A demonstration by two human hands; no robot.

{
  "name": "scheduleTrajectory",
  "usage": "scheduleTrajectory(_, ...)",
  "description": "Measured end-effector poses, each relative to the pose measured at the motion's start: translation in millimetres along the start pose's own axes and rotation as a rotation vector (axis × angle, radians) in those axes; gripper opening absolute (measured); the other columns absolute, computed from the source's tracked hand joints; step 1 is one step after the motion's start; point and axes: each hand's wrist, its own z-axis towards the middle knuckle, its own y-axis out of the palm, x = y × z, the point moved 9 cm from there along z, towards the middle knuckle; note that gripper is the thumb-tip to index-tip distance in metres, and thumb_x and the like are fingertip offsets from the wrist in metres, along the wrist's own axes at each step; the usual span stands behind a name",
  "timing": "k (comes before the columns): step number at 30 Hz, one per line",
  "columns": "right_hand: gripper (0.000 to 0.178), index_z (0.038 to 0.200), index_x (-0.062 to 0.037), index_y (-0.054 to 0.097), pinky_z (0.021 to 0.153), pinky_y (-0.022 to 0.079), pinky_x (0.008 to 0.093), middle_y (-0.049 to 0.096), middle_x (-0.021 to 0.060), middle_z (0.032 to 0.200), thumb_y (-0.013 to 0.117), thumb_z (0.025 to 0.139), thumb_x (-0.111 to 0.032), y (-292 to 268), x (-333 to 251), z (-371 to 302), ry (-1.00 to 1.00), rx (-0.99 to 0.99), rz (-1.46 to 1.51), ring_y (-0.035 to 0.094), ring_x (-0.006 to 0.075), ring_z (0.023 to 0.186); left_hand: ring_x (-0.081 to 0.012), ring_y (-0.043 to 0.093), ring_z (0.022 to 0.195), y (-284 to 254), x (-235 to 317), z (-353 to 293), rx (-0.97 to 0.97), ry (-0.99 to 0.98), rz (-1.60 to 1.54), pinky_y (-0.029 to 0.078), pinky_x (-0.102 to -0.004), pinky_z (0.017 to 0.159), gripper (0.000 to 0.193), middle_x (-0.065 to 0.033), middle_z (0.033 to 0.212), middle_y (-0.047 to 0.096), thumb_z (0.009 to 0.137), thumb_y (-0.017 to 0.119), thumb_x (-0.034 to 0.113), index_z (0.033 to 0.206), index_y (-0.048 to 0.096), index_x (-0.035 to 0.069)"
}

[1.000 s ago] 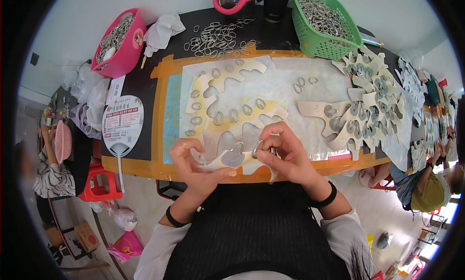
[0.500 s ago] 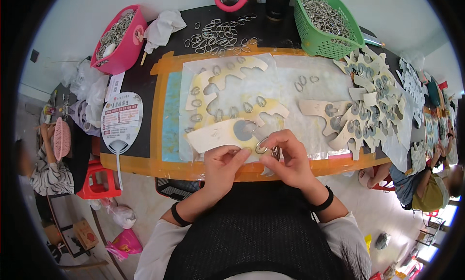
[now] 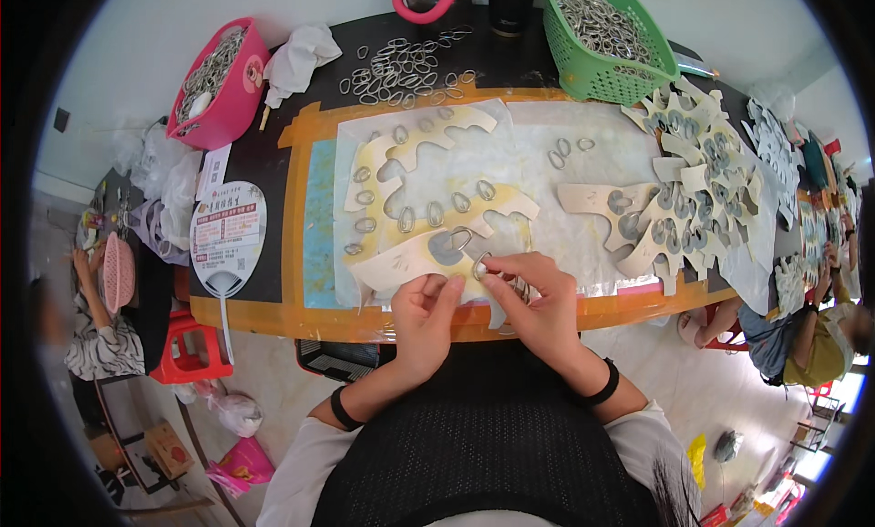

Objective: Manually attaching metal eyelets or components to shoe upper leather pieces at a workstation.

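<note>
Near the table's front edge lies a cream, scalloped cut piece (image 3: 392, 266) with a grey patch (image 3: 445, 245). A silver oval ring (image 3: 463, 239) sits at the right side of that patch. My left hand (image 3: 424, 322) is closed on the piece's lower edge, thumb against fingers. My right hand (image 3: 540, 304) pinches another metal ring (image 3: 480, 267) against the piece, just right of the patch. Its curled fingers hide whatever else may be in the palm. Behind lies a second cream piece (image 3: 515, 206), yellowish, with several oval rings along it.
Cut pieces with grey patches (image 3: 697, 203) are heaped at the right. Loose rings (image 3: 401, 69) lie at the back, between a pink basket (image 3: 239, 108) and a green basket (image 3: 606, 80), both holding rings. A paper fan (image 3: 228, 231) is at the left. Other people sit on both sides.
My right hand has turned and brought its ring down onto the piece; rings seen in its fingers earlier are now hidden. The ring by the grey patch now stands out more clearly.
</note>
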Motion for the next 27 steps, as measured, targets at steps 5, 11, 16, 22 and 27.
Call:
scheduleTrajectory(5, 0.008, 0.086, -0.0026, 0.066, 0.064, 0.047, 0.0284, 0.063, 0.0071, 0.078, 0.070, 0.079, -0.002, -7.3, -1.8, 8.6, 0.158, -0.185, 0.073, 0.060, 0.0192, 0.071, -0.0204, 0.057, 0.107, 18.5, 8.7, -17.3, -0.271, -0.013, -0.312, 0.044, -0.0351, 0.091, 0.053, -0.0165, 0.118, 0.059, 0.099, 0.048, 0.040, 0.129, 0.042, -0.004)
scheduleTrajectory(11, 0.006, 0.082, -0.0064, 0.059, 0.066, 0.045, 0.0351, 0.057, 0.0069, 0.075, 0.064, 0.079, -0.003, 2.6, -12.1, 10.9, -0.035, -0.572, -0.150, 0.055, 0.0251, 0.071, -0.0302, 0.049, 0.120, -42.7, 58.2, -35.4, 0.169, 0.487, -0.026, 0.036, -0.0435, 0.103, 0.068, -0.0236, 0.130, 0.051, 0.091, 0.058, 0.044, 0.136, 0.035, -0.002)
scheduleTrajectory(16, 0.005, 0.080, -0.0099, 0.060, 0.081, 0.039, 0.0381, 0.054, 0.0028, 0.082, 0.064, 0.079, -0.007, 17.2, 14.8, -4.6, -0.164, -0.534, -0.423, 0.052, 0.0246, 0.087, -0.0288, 0.050, 0.123, 32.0, 76.2, -21.6, -0.292, 0.728, 0.951, 0.029, -0.0501, 0.108, 0.060, -0.0160, 0.124, 0.057, 0.077, 0.075, 0.016, 0.127, 0.044, 0.000)
scheduleTrajectory(22, 0.011, 0.080, -0.0113, 0.063, 0.084, 0.036, 0.0400, 0.053, 0.0016, 0.079, 0.067, 0.072, -0.005, 10.6, 6.0, -6.4, -0.265, -0.427, -0.428, 0.050, 0.0223, 0.086, -0.0271, 0.048, 0.128, 47.6, 10.3, 4.5, -0.556, 0.504, 1.049, 0.017, -0.0572, 0.113, 0.054, -0.0058, 0.122, 0.064, 0.075, 0.077, 0.014, 0.120, 0.049, 0.003)
scheduleTrajectory(27, 0.014, 0.083, -0.0081, 0.065, 0.083, 0.037, 0.0406, 0.052, 0.0025, 0.074, 0.067, 0.070, -0.004, 5.7, 6.3, -20.2, -0.377, -0.383, -0.440, 0.050, 0.0215, 0.078, -0.0279, 0.048, 0.127, 49.1, 6.8, 10.4, -0.552, 0.444, 1.041, 0.010, -0.0617, 0.113, 0.044, 0.0014, 0.113, 0.066, 0.075, 0.076, 0.012, 0.114, 0.056, 0.008)
